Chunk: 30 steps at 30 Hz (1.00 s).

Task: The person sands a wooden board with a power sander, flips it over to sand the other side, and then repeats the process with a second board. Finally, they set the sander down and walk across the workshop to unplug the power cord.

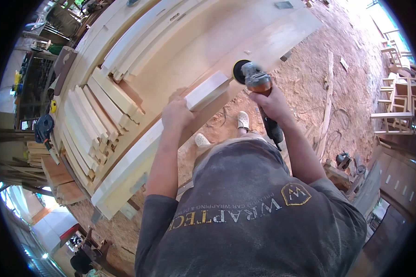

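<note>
My right hand (pixel 273 105) is wrapped around an angle grinder (pixel 258 82) with a dark, yellow-edged round disc (pixel 240 71). The disc is right by the far end of a pale wooden beam (pixel 210 90). My left hand (pixel 176 113) grips that beam from above, its fingers closed around it. The beam lies along the near edge of a long wooden workbench (pixel 189 55). Left of my left hand, several shaped wooden pieces (pixel 90 115) lie side by side on the bench.
Longer boards (pixel 138 37) lie farther up the bench. A blue tool (pixel 44 127) sits at its left edge. Sawdust covers the floor (pixel 305 92), where a long wood strip (pixel 329 92) lies. Wooden chair frames (pixel 397 99) stand at right. Another person (pixel 85 258) is at lower left.
</note>
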{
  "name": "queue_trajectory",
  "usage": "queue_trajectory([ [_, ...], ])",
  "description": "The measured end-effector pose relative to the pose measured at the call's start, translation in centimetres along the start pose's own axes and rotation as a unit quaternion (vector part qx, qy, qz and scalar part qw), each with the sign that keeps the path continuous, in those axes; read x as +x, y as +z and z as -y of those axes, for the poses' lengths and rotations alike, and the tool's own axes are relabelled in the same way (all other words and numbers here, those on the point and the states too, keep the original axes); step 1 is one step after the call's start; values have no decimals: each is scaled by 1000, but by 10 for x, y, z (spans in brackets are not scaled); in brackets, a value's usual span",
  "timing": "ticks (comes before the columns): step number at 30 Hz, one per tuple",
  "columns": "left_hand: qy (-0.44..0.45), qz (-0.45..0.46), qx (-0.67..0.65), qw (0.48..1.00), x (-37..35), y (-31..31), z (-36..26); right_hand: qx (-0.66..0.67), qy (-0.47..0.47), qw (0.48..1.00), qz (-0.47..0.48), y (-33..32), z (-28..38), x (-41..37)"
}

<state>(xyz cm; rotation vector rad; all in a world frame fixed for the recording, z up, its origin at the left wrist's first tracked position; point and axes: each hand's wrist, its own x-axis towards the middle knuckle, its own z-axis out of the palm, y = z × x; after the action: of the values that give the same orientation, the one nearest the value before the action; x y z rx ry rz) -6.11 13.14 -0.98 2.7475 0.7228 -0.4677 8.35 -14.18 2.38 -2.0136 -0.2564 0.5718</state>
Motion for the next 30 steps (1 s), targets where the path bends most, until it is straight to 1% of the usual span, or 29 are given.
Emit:
queue_trajectory([
  [1,6,-6,0,1000,-1,2,0,-1,0,1000,1,-4,0,3],
  [3,11,-8,1,1000,0,6,0,4,104,994,31,-17,-2,13],
  [4,15,-10,4,1000,-1,8,2,2,103,994,35,-20,-4,11],
  [5,9,-13,2,1000,1,12,12,7,65,998,-11,-22,-5,11],
  [6,65,-45,-105,991,3,17,27,13,27,998,-57,-24,-8,11],
  [7,121,-76,-212,967,2,15,35,66,21,996,-49,-26,-17,12],
  [8,116,-76,-217,966,3,15,39,61,21,997,-45,-31,-24,12],
  [9,80,-31,-131,988,2,4,38,58,36,997,-35,-36,-27,10],
  [10,43,15,-42,998,-1,-2,36,55,50,997,-25,-40,-28,8],
  [11,39,14,-46,998,-4,4,36,52,48,997,-21,-43,-29,6],
  [13,45,-22,-80,996,-12,18,31,59,58,997,-14,-45,-28,-2],
  [14,46,-20,-78,996,-17,24,28,60,60,996,-14,-45,-29,-6],
  [16,-34,32,-121,992,-31,37,12,50,74,996,16,-48,-28,-15],
  [17,-32,36,-122,991,-41,47,4,48,79,996,15,-49,-25,-20],
  [18,-3,-60,-58,997,-52,58,-4,35,67,997,12,-45,-18,-26],
  [19,25,-155,6,988,-60,64,-9,21,55,998,9,-41,-14,-30],
  [23,15,-154,3,988,-69,72,-17,-22,58,998,20,-33,-31,-31],
  [24,19,-171,10,985,-69,75,-15,-29,59,998,23,-32,-28,-32],
  [25,22,-188,18,982,-69,77,-14,-19,62,997,38,-30,-24,-32],
  [26,16,-188,13,982,-68,79,-14,-8,65,996,54,-27,-21,-32],
  [28,26,-207,8,978,-67,80,-13,-9,80,994,68,-26,-17,-30],
  [30,29,-215,-6,976,-69,77,-13,15,130,987,95,-26,-13,-30],
])
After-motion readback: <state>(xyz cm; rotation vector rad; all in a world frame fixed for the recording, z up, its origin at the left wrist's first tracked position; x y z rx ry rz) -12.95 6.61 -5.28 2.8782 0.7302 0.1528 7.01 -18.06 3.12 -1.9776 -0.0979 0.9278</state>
